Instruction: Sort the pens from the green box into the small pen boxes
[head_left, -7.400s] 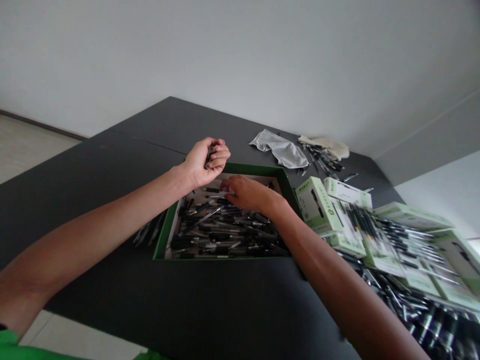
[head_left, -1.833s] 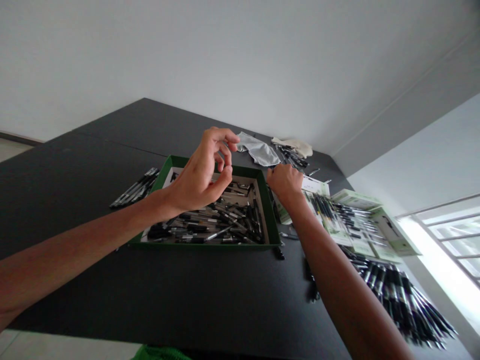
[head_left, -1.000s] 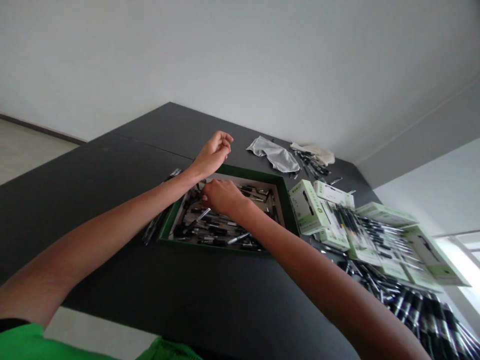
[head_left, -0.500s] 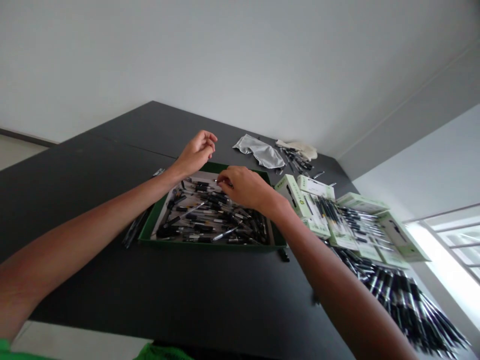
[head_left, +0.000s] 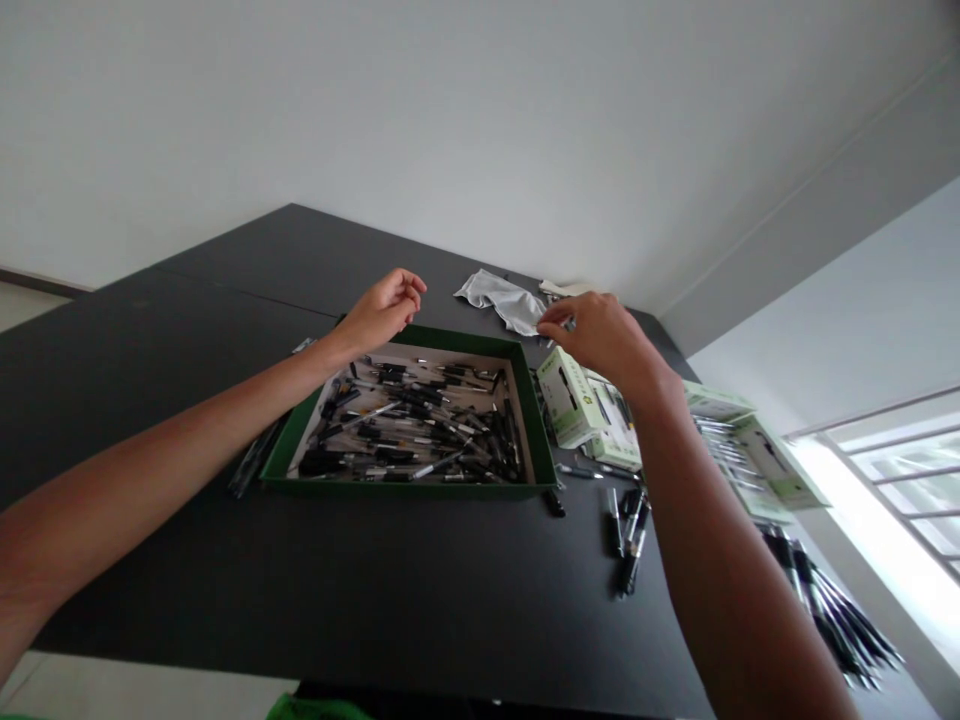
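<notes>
Hovering near a pale-green box [head_left: 570, 405] with illegible lettering [head_left: 576, 380]: the right hand [head_left: 601, 332].

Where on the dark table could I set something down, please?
Bare tabletop lies in front of the green box, and beyond the left forearm toward the far-left edge. It's crowded right of the box, with cartons and loose pens; more pens lie along its left side.

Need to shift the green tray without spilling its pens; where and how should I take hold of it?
Likely best: hold the green tray by its upright left and right walls, from outside both at once, kept level, since the pens inside lie loose. Mind the pens outside along the left and the green-and-white box close by the right.
</notes>
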